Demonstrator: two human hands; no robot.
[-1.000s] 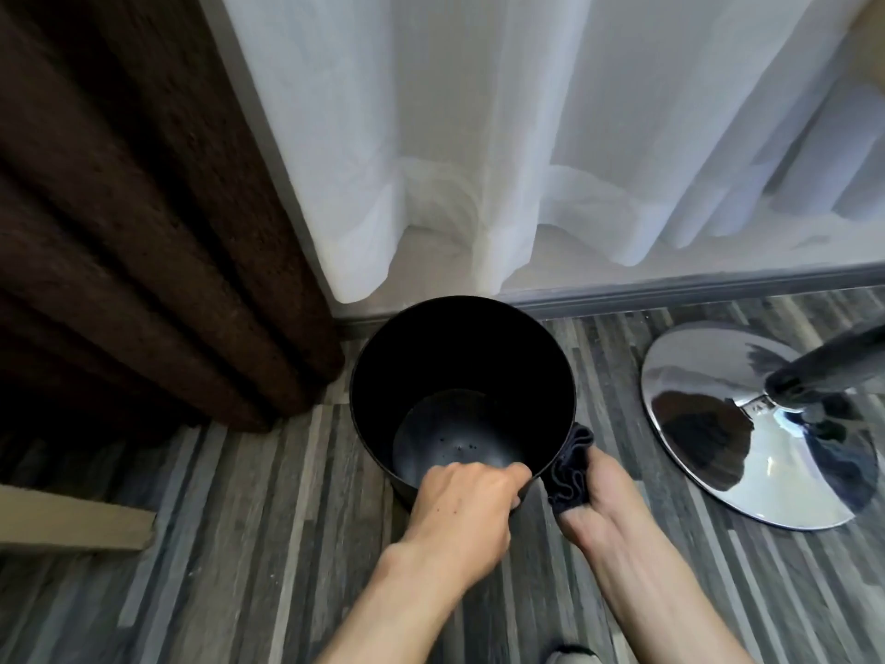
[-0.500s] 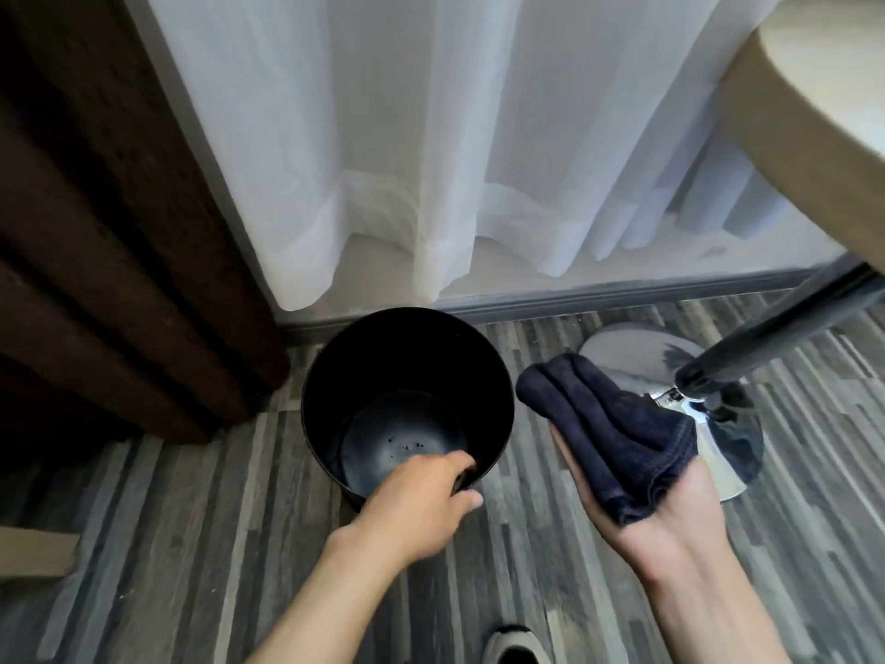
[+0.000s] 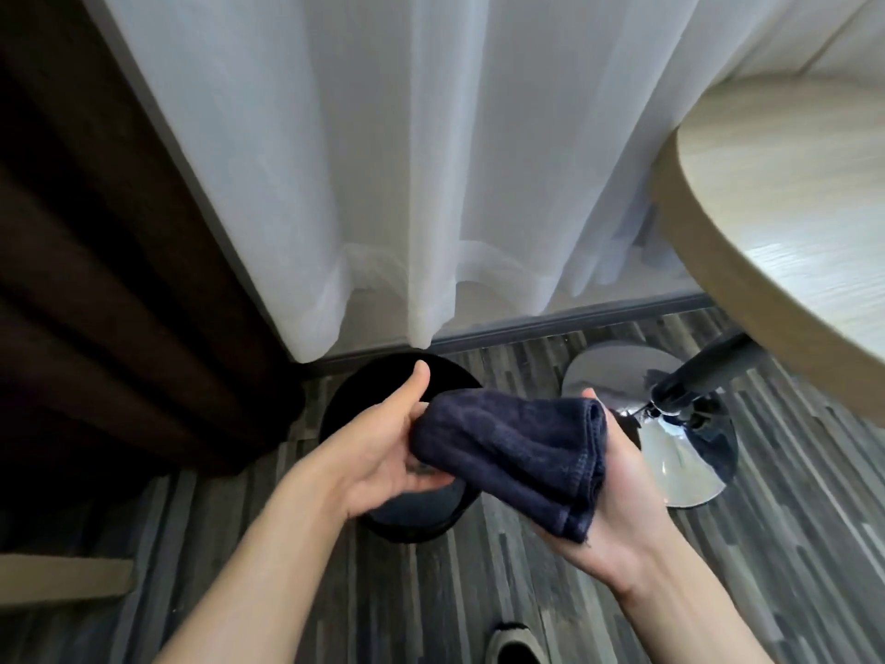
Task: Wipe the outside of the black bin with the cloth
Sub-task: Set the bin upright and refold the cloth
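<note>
Off the black bin (image 3: 407, 515), the left hand (image 3: 378, 443) was moved to cup the cloth (image 3: 517, 443), laid on the spread right hand (image 3: 618, 515). Refolding was judged; more wiping needed it pressed on the side.

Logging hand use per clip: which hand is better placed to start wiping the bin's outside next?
Right, likely: the folded cloth lies across the open right hand, while the left hand only cups its end, above the black bin, free to steady it.

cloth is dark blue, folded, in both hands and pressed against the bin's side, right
Not pressed: the head view shows the cloth held above the bin, off its side. It is dark blue, folded, in the left hand and right hand.
</note>
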